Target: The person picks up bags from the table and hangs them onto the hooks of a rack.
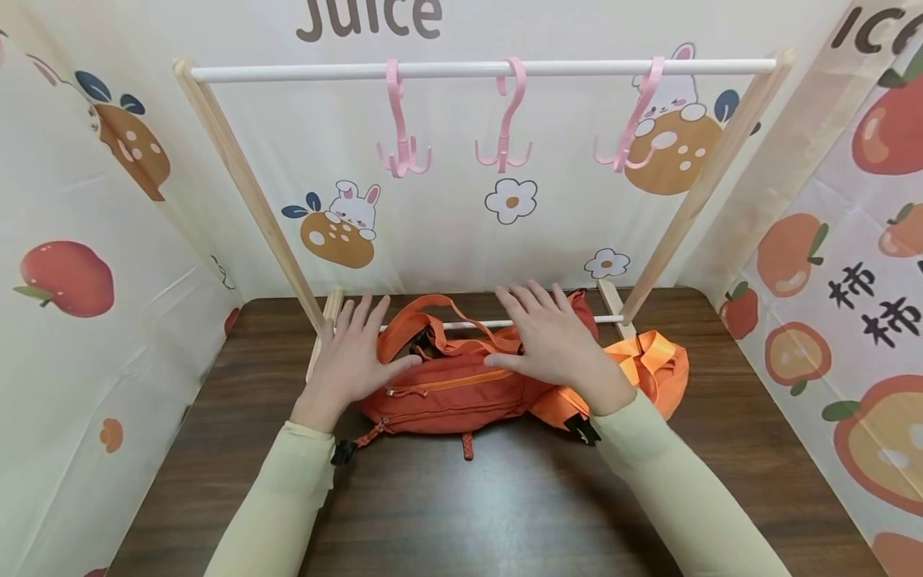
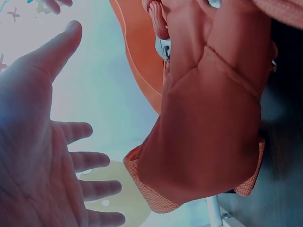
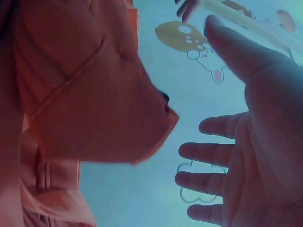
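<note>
Head view, far left: a printed fruit backdrop (image 1: pixel 65 385) stands beside a dark wood-grain table (image 1: pixel 209 433). Next comes the left wooden post (image 1: pixel 241 172) of a rack, joined at the top to a white rod (image 1: pixel 303 74). The left hand (image 1: pixel 346 357), in a pale sleeve (image 1: pixel 281 497), is spread with its fingers straight and holds nothing; in the left wrist view a gap shows between its fingers and the bag. Just right of that wrist lies a black buckle (image 1: pixel 344 453), on a strap end of the rust-red waist bag (image 1: pixel 461 393). This bag lies on the table between the hands, its orange zipper (image 1: pixel 461 381) running across the front and an orange strap (image 1: pixel 404 328) looping up behind. Above, three pink hooks (image 1: pixel 397 112) hang from the rod. The right hand (image 1: pixel 551 340) is spread likewise, grip empty, over the bag's right end in the head view; the right wrist view shows its fingers apart from the fabric. Past that wrist, a brighter orange bag (image 1: pixel 672 381) with webbing rests near the right wooden post (image 1: pixel 703 188).
</note>
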The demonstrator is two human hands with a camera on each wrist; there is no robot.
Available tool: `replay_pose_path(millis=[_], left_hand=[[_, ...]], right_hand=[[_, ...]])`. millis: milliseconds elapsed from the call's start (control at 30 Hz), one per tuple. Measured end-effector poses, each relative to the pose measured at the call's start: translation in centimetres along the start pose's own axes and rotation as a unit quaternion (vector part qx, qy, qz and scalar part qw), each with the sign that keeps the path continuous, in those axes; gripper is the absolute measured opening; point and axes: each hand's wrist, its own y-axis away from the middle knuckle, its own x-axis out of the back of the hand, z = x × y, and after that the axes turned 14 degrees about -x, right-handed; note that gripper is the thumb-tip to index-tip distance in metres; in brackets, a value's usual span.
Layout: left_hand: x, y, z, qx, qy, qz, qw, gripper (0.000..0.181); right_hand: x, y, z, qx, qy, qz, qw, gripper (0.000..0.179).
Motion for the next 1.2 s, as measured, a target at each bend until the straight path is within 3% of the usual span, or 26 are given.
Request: replay_pose_path(millis=[333,533,800,1200], left_hand=[[-0.3,-1.3,-0.5,-0.003,-0.002,-0.017,0.9999,0.118],[-0.2,-1.9,-0.7,-0.005,0.001,-0.027,0.9996,0.115],[-0.3,-2.6,-0.8,-0.003,0.007,-0.050,0.9987,0.112],[-0.6,-3.3,-1.1,-0.009,0.019,-0.047,0.9987,0.107]], right_hand=[[-0.5,-1.9,-2.3,0.019,0.031,-0.038,0.9986,0.104],[-1.2,-3.5,-3.4,0.011,0.058,-0.060,0.9965,0.099],[-1.6,-5.3,-4.7,-0.007,0.074,-0.105,0.9917,0.076],[-3.5,-7.8,-5.3,-0.030,0.081,-0.160,0.9833,0.057]])
